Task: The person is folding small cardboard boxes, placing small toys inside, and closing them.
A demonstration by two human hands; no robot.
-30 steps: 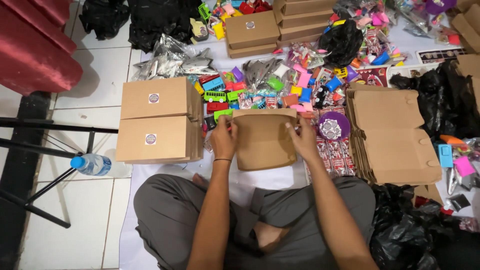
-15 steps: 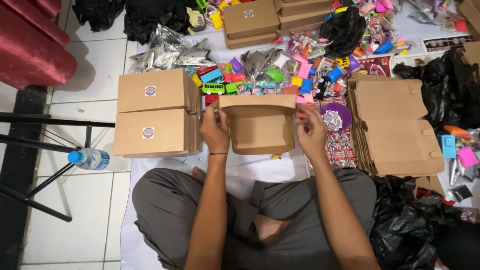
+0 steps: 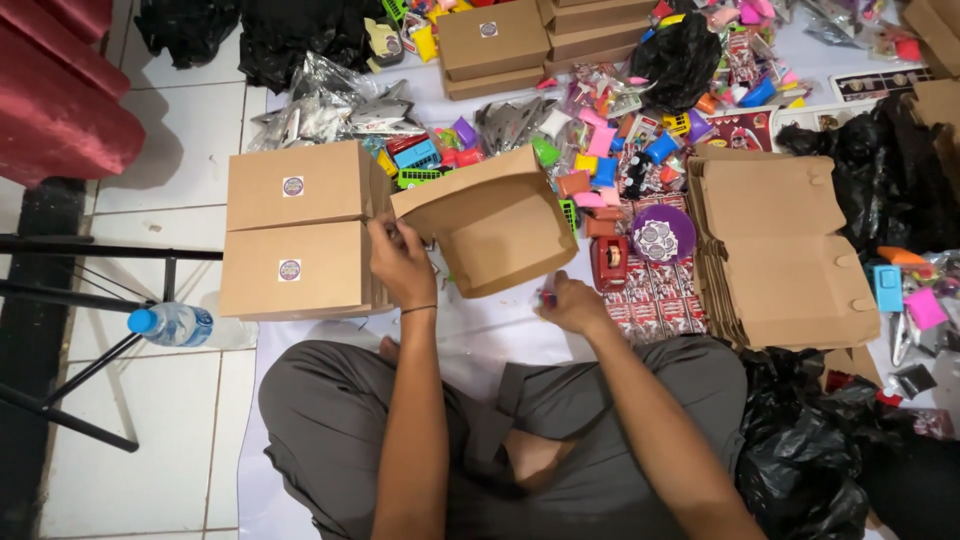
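The person sits cross-legged on a white sheet (image 3: 470, 330) on the floor. The left hand (image 3: 400, 262) grips the left edge of an open brown cardboard box (image 3: 500, 225), fingers curled and pinching its side flap, so the box is lifted and tilted above the sheet in the middle of the scene, its open inside facing the camera. The right hand (image 3: 572, 303) rests low on the sheet just near of the box, fingers closed around a small red and dark object (image 3: 547, 298) too small to make out; it is not touching the box.

Left of the held box, two closed brown boxes (image 3: 295, 230) with round stickers sit side by side, and a water bottle (image 3: 175, 325) lies further left on the tiles. To the right lies a stack of flat unfolded cartons (image 3: 785, 250). Just right of the box stand a red tape dispenser (image 3: 608, 262) and a purple bowl (image 3: 663, 233). Far beyond, small colourful toys (image 3: 600, 140) are heaped, with more closed boxes (image 3: 495, 45)
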